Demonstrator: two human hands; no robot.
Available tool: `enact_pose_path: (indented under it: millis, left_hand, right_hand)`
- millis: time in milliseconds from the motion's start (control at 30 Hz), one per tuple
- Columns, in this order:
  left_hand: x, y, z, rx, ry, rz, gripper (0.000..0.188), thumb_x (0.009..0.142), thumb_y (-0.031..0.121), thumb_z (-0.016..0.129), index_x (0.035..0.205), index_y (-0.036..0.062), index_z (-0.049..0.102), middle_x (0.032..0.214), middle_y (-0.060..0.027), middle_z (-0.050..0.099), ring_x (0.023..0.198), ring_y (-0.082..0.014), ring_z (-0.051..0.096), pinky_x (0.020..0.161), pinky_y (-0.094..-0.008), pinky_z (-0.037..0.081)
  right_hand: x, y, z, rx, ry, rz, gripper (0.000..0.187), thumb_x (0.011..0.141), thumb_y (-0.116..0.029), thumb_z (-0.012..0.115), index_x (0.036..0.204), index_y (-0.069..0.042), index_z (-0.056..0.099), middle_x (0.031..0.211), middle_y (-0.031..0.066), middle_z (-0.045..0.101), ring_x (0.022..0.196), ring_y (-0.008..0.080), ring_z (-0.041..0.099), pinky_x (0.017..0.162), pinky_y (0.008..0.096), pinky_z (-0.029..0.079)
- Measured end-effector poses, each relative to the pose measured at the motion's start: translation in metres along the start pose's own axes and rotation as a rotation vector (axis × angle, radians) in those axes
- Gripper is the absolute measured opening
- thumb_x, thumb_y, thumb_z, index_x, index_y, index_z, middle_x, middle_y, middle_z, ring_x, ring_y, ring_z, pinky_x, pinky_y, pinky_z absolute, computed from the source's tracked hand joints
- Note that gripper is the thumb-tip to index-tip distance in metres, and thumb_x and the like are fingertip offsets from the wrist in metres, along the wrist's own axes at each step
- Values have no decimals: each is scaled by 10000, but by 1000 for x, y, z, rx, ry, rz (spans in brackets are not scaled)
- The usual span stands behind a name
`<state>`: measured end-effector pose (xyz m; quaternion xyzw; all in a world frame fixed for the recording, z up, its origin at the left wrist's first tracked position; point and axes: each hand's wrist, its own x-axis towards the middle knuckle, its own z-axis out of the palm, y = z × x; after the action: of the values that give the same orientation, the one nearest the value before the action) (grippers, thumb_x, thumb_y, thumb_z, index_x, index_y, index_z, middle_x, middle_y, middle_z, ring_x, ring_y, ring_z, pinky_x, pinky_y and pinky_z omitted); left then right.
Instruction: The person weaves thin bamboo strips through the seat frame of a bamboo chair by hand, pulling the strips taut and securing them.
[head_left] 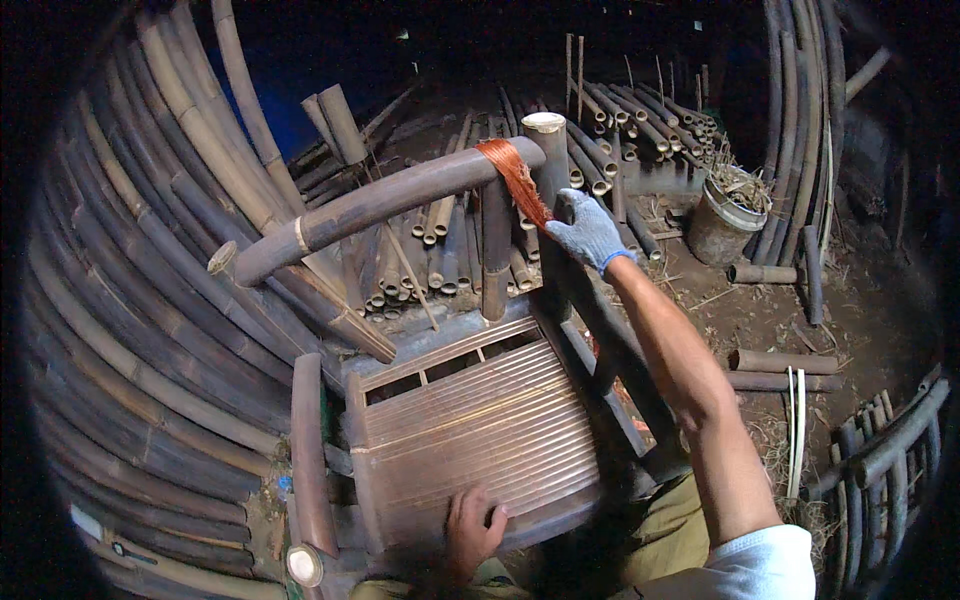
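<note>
1. Dark bamboo poles [150,370] line the space to the left of both hands, while a pile of cut bamboo [640,118] lies beyond the right hand [584,230].
2. Between and around the hands stands a bamboo chair [375,208]; its slatted seat [480,420] is under and ahead of the left hand [474,532], and its curved top rail is just left of the right hand.
3. Gloved in grey, the right hand grasps the lower end of an orange fibrous strip [512,175], which drapes over the top rail, up and left of the fingers.
4. Bare and unclenched, the left hand rests near the seat's front edge, fingers loosely bent.
5. Well right of the right hand sits a dirty bucket [722,230] filled with shavings [740,187].
</note>
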<state>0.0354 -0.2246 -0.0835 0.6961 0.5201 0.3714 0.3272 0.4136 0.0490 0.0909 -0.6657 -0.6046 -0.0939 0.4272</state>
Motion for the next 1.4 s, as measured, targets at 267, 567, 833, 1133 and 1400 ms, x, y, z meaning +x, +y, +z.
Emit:
enact_pose_path:
  millis: [267,567,833,1133,1400]
  left_hand:
    - [107,48,-6,96,266,323,541,814,75,675,1305,-18,469,1323,-226,449,1281,-361,431,1050,-456,375]
    - [332,144,67,-850,-87,-29,347,948,186,622,1249,29,546,1085,-44,629,935,-101,605,794,-284,525]
    - [327,152,74,-852,-22,41,173,947,171,623,1069,51,597,940,-38,651,854,-128,641,748,-272,564]
    - [319,164,61,-1168,-125,-37,234,949,234,605,1066,34,572,1018,-88,637,897,-219,657,829,-370,551]
    - [331,171,60,-1029,-222,-13,192,925,187,658,1046,46,609,957,-41,654,857,-135,633,770,-303,517]
  right_hand:
    - [3,-11,13,184,77,-96,348,797,-314,696,1058,-84,685,1028,180,679,999,354,638,899,426,508]
    - [-23,-20,10,335,-173,-39,306,883,-302,634,979,-12,624,900,162,633,832,278,624,764,367,494]
    - [-61,-38,-11,718,-97,180,236,920,-238,625,964,-8,651,840,87,651,739,156,615,698,308,506]
    - [-71,-37,-11,818,32,190,209,886,-148,659,1039,-11,621,904,100,665,788,182,648,735,311,527]
    - [-73,-54,-24,639,-94,140,424,822,-194,706,1181,-1,589,1044,163,654,957,284,649,854,359,512]
